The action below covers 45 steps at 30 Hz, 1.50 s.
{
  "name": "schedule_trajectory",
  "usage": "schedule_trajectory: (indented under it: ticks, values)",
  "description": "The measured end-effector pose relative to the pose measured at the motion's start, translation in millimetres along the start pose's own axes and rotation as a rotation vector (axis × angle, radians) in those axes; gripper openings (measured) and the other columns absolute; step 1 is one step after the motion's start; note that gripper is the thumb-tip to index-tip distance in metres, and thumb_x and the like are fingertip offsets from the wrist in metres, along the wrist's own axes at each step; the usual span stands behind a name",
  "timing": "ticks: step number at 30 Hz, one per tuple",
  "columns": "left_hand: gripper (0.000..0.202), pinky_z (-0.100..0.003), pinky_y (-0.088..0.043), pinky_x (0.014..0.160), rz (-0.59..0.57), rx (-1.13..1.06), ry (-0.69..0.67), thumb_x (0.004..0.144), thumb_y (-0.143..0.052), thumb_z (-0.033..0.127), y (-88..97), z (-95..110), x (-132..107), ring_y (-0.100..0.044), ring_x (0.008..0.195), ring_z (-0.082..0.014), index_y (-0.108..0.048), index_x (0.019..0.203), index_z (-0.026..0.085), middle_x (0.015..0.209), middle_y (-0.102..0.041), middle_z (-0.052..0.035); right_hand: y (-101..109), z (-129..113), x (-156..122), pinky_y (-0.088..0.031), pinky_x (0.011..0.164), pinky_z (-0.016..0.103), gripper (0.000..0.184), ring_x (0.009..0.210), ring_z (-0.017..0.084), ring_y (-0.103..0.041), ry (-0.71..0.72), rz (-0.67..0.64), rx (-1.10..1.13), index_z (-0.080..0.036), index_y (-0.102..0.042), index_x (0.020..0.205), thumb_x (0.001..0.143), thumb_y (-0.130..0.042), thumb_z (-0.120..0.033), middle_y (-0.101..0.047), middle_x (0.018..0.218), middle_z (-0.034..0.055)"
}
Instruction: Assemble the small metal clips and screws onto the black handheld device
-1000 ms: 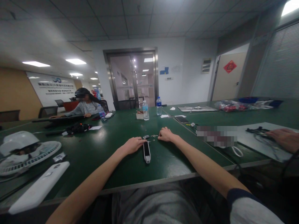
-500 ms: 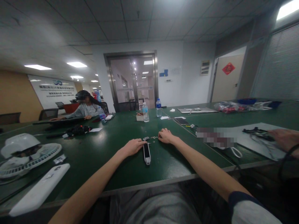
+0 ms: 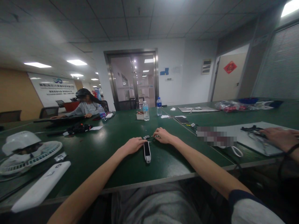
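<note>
A narrow black-and-white device (image 3: 146, 151) lies lengthwise on the green table (image 3: 112, 155). My left hand (image 3: 133, 145) rests curled on the table, touching the device's far left side. My right hand (image 3: 162, 136) lies just beyond it on the right, fingers bent down over several small metal parts (image 3: 154, 136). A small grey piece (image 3: 146, 137) sits between the two hands. Whether either hand grips anything is not visible.
A white fan (image 3: 25, 152) and a white flat case (image 3: 42, 186) lie at left. Two water bottles (image 3: 145, 111) and a small box stand farther back. A seated person (image 3: 85, 107) works at far left; another person's hand (image 3: 280, 138) rests on a grey mat at right.
My right hand has slid a little left, onto the small metal parts. My left hand and the device stay put. The hand at right has shifted slightly.
</note>
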State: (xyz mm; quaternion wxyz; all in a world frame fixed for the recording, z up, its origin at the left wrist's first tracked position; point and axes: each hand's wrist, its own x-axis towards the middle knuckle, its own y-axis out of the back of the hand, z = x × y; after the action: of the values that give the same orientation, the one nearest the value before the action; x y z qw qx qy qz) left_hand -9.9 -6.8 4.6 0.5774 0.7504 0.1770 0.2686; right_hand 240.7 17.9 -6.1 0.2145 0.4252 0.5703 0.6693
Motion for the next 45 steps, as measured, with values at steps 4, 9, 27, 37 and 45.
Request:
schedule_trajectory:
  ticks: [4,9,27,37,45]
  values:
    - [0.035,-0.026,-0.046,0.078,0.0,-0.006,-0.004,0.095,-0.037,0.026,-1.8,-1.2,0.9,-0.06,0.09,-0.0173,-0.049,0.128,0.024,0.106,-0.059,-0.0064,-2.2,-1.1,3.3,-0.037,0.086,0.031,0.015,0.097,0.02,-0.05,0.073,-0.04,0.018,-0.022,-0.069,0.092,0.083,-0.057,-0.023,-0.058,0.098,0.0081]
    - [0.036,-0.027,-0.046,0.077,0.003,-0.009,0.0,0.095,-0.037,0.026,-0.5,-0.3,0.6,-0.06,0.088,-0.0175,-0.05,0.128,0.024,0.105,-0.059,-0.0062,-2.1,-2.4,3.1,-0.037,0.085,0.029,0.015,0.095,0.02,-0.052,0.082,-0.03,0.035,-0.02,-0.069,0.091,0.081,-0.058,-0.02,-0.059,0.097,0.0083]
    - [0.036,-0.026,-0.045,0.076,0.009,-0.032,-0.006,0.095,-0.036,0.027,-3.5,-4.1,0.5,-0.059,0.089,-0.0171,-0.048,0.129,0.024,0.106,-0.058,-0.0064,-5.8,3.6,2.5,-0.038,0.082,0.028,0.021,0.092,0.02,-0.052,0.019,0.053,0.006,-0.017,-0.067,0.093,0.087,-0.053,-0.031,-0.06,0.097,0.0096]
    - [0.036,-0.025,-0.045,0.077,0.011,-0.027,-0.004,0.095,-0.036,0.028,-5.6,-4.0,1.4,-0.059,0.089,-0.0167,-0.048,0.129,0.025,0.105,-0.058,-0.0059,-20.2,2.8,13.3,-0.037,0.087,0.036,0.034,0.107,0.025,-0.047,-0.08,0.003,-0.021,-0.029,-0.061,0.118,0.092,-0.04,-0.027,-0.056,0.116,0.0097]
    - [0.037,-0.026,-0.045,0.076,0.011,-0.015,-0.004,0.095,-0.035,0.026,-4.5,-3.7,1.2,-0.059,0.088,-0.0169,-0.048,0.13,0.024,0.105,-0.058,-0.0061,-23.0,6.2,20.7,-0.039,0.082,0.026,0.024,0.097,0.02,-0.056,-0.057,-0.007,-0.026,-0.021,-0.068,0.103,0.089,-0.048,-0.025,-0.063,0.104,0.0089]
